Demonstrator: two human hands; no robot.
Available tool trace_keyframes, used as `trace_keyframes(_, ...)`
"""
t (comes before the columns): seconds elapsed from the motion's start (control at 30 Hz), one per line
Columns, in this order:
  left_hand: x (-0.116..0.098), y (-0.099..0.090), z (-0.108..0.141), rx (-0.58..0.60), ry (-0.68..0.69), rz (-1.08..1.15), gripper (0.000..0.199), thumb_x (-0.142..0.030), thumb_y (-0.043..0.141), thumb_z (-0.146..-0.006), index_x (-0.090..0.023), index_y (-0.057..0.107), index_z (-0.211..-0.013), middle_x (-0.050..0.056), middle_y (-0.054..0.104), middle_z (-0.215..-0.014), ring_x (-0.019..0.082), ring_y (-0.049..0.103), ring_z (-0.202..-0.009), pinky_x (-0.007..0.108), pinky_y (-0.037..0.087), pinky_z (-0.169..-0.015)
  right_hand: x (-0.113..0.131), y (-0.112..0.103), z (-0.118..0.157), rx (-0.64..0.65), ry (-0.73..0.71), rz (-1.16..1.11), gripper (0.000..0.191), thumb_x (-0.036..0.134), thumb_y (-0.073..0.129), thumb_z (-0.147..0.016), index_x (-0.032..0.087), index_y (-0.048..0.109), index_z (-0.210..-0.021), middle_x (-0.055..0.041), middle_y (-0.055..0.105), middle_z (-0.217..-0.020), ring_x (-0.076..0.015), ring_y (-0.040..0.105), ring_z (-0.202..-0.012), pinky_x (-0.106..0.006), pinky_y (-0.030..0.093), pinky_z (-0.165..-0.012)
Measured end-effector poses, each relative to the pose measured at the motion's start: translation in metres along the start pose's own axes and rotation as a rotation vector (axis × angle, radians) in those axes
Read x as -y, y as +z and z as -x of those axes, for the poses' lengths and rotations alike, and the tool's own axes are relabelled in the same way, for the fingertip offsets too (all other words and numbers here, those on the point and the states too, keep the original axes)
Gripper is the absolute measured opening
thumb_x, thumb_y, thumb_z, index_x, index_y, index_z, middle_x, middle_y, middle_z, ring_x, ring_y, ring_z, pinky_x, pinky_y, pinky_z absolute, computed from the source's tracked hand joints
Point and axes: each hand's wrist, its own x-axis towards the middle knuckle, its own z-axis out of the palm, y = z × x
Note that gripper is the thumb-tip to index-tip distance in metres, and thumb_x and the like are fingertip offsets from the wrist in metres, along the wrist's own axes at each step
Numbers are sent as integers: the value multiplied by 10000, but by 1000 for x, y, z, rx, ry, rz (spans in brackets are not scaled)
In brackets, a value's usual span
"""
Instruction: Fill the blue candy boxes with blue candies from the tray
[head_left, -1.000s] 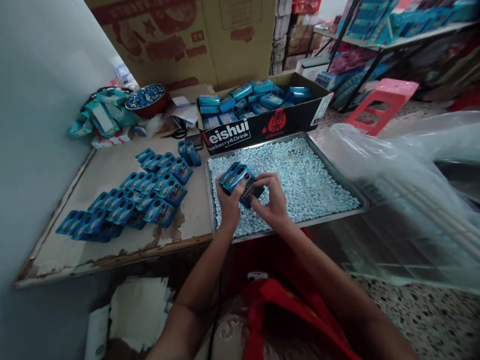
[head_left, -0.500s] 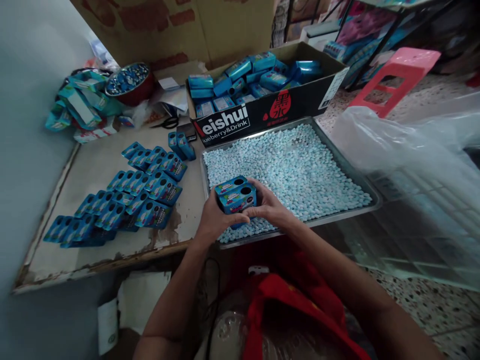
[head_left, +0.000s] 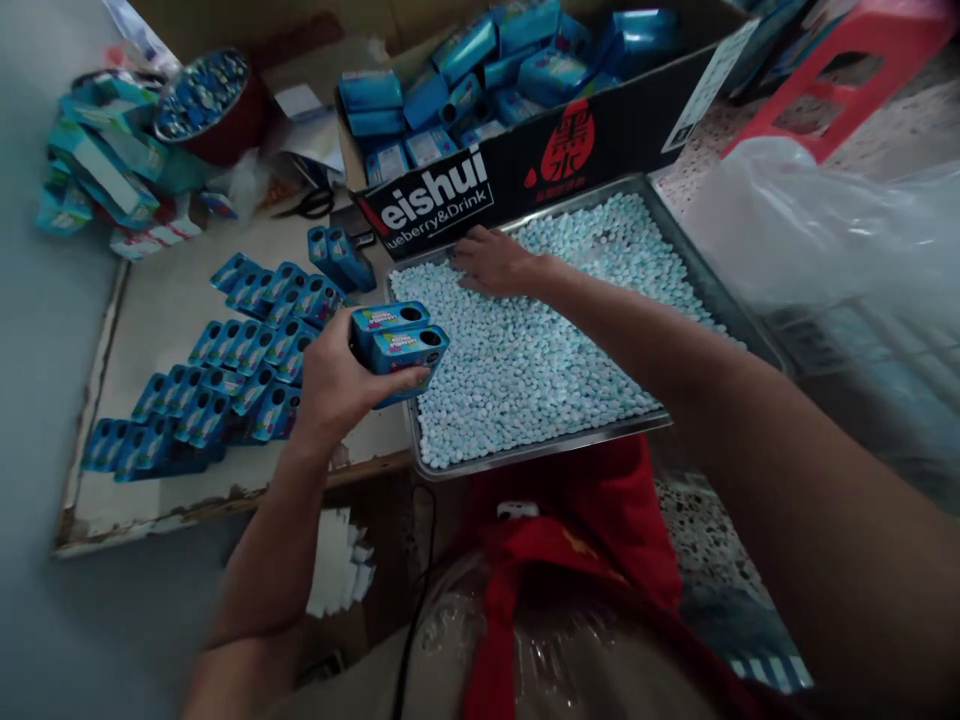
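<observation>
Two small blue boxes (head_left: 401, 345) with round dark holes on top are held side by side in my left hand (head_left: 334, 380), above the left edge of the metal tray (head_left: 525, 455). Pale blue and white candies (head_left: 540, 350) cover the tray in a thick layer. My right hand (head_left: 495, 262) lies on the candies near the tray's far left corner, fingers spread and reaching into the surface, with nothing visible held. Rows of similar blue boxes (head_left: 240, 345) stand on the table left of my left hand.
Behind the tray stands a black carton (head_left: 600, 140) heaped with blue boxes. A red bowl (head_left: 244, 120), scissors (head_left: 311, 204) and crumpled packs (head_left: 105, 150) lie at the back left. Right are a red stool (head_left: 847, 70) and clear plastic (head_left: 787, 230).
My right hand has let go of the two boxes and moved up onto the candies. My left hand has carried the boxes leftward. The view has shifted, bringing the carton closer.
</observation>
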Motion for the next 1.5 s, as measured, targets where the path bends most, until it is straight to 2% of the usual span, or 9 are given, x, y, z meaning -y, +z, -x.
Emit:
trace_keyframes(0.2, 8, -6, -6, -4, -87, 28, 695, -515, 1056, -606, -253, 672, -1122, 52, 764, -1158, 370, 744, -1184, 499, 626, -969, 13, -29, 65, 217, 141, 47, 414, 385, 442, -1168, 129, 719, -1337, -186, 716, -1368, -381, 622, -1311, -538, 495, -1150)
trace_keyframes(0.33, 13, -6, -8, -17, -128, 44, 704, -533, 1069, -583, -250, 656, -1078, 39, 763, -1134, 354, 725, -1195, 517, 616, -993, 72, -54, 110, 89, 137, 22, 407, 428, 484, -1176, 171, 721, -1384, -174, 672, -1498, -426, 555, -1427, -624, 449, -1185)
trace_keyframes(0.5, 16, -2, -3, -50, -96, 80, 693, -586, 1059, -575, -247, 653, -1023, 29, 767, -1073, 343, 738, -1130, 534, 615, -982, 186, -13, 129, -51, -351, -70, 220, 258, 534, -1163, 186, 723, -1248, -149, 708, -1369, -340, 570, -1320, -513, 488, -1102)
trace_keyframes(0.6, 19, -8, 2, -81, -82, 93, 722, -617, 1061, -545, -250, 674, -1031, 37, 779, -1068, 357, 743, -1108, 544, 625, -977, 210, 15, 121, -16, -588, -81, 196, 199, 531, -1165, 186, 711, -1239, -122, 708, -1307, -289, 579, -1226, -424, 507, -999)
trace_keyframes(0.8, 25, -14, 4, -70, -137, 43, 696, -577, 1032, -494, -283, 673, -1013, 36, 771, -1015, 371, 763, -1009, 517, 650, -884, 177, 16, 109, 63, -755, -24, 223, 260, 535, -1187, 218, 717, -1308, -95, 657, -1472, -252, 607, -1203, -408, 519, -985)
trace_keyframes(0.97, 12, -4, -8, 43, -130, -66, 711, -626, 1033, -483, -300, 649, -984, 60, 753, -989, 424, 749, -1006, 540, 622, -880, 146, 11, 131, -3, -814, 34, 169, 238, 596, -1157, 252, 726, -1263, -42, 721, -1334, -276, 609, -1312, -462, 467, -1174)
trace_keyframes(1.2, -20, 14, -46, 325, -77, -334, 648, -627, 972, -563, -283, 613, -978, 75, 722, -1000, 430, 734, -1035, 514, 606, -911, 65, -9, 139, -109, -822, 253, 158, 180, 592, -1143, 229, 742, -1132, -42, 752, -1264, -260, 631, -1283, -454, 476, -1177)
trace_keyframes(1.33, -42, 21, -77, 446, -24, -575, 622, -591, 956, -630, -251, 626, -1031, 126, 727, -1111, 464, 719, -1140, 528, 587, -987, 20, -21, 140, -156, -536, 128, 149, 225, 646, -1109, 261, 759, -1198, -52, 691, -1481, -308, 544, -1487, -548, 430, -1269)
trace_keyframes(1.5, -55, 39, -120, 692, 115, -860, 645, -590, 969, -678, -200, 665, -1092, 178, 735, -1174, 458, 731, -1133, 484, 593, -934, -24, -5, 162, -395, 254, -175, 443, 572, 633, -1087, 296, 723, -1421, -129, 601, -1584, -395, 516, -1498, -649, 426, -1278)
